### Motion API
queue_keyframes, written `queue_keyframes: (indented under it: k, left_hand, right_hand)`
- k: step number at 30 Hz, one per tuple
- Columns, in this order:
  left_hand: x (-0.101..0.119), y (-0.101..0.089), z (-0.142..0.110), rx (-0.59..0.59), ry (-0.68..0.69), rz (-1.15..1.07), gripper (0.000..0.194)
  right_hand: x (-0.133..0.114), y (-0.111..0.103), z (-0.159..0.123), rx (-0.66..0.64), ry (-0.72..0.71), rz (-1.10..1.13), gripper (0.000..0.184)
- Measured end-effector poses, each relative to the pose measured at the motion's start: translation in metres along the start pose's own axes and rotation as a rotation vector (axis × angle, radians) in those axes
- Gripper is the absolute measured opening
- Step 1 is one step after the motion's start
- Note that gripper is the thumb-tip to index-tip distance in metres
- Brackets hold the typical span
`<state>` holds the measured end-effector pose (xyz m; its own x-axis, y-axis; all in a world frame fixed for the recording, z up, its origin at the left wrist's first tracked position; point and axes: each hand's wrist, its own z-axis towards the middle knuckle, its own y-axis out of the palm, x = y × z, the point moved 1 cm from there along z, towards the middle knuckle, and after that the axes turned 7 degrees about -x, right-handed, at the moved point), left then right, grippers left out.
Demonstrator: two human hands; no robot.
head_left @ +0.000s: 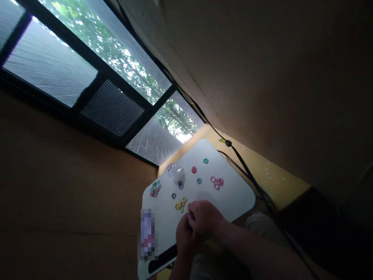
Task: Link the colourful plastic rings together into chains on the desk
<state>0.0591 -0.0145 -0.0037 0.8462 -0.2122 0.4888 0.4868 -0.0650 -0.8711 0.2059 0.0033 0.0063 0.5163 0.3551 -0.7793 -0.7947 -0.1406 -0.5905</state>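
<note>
My right hand (205, 216) is closed, its fingers bent against my left hand (185, 233) over the near part of a white lap table (233, 198). The left is closed too, fingertips meeting the right's. Whatever sits between them is too small or hidden to name. Just beyond the fingers lies a group of yellow rings (181, 205). Pink rings (217, 182) are grouped to the right, and a pile of mixed-colour rings (155, 189) lies at the left. Single small coils in green (205, 161), red (194, 170), blue (199, 181), purple (180, 184) and dark (174, 196) are spread between.
A clear plastic container (178, 174) stands near the table's far left side. A blurred-out packet (147, 234) lies along the left edge, by a black slot (163, 258). Black cables (244, 165) run down the right wall. A window (140, 97) is behind.
</note>
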Motion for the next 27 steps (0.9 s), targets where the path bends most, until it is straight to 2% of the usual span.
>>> queue_keyframes:
  k: [2,5,8,16,22,27]
  left_hand:
    - [-0.003,0.001,0.001,-0.025,-0.014,-0.053,0.018]
    - [-0.006,0.002,0.001,0.032,-0.064,-0.137,0.023]
    - [-0.001,0.000,-0.001,-0.012,-0.017,-0.246,0.022]
    - [0.007,-0.015,-0.004,0.000,0.019,-0.343,0.022]
    - [0.005,-0.016,-0.008,0.012,0.047,-0.433,0.023]
    - [-0.003,-0.015,-0.009,0.031,0.046,-0.419,0.019]
  right_hand:
    - [0.000,0.001,0.002,-0.023,-0.002,-0.016,0.014]
    - [0.001,0.002,0.002,-0.048,0.007,-0.042,0.014]
    - [0.002,0.002,0.001,-0.058,0.022,-0.062,0.014]
    - [-0.001,0.004,0.002,-0.013,0.046,-0.094,0.015]
    - [-0.003,0.006,0.000,0.016,0.039,-0.113,0.015]
    - [-0.003,0.010,-0.002,0.020,-0.016,-0.155,0.020]
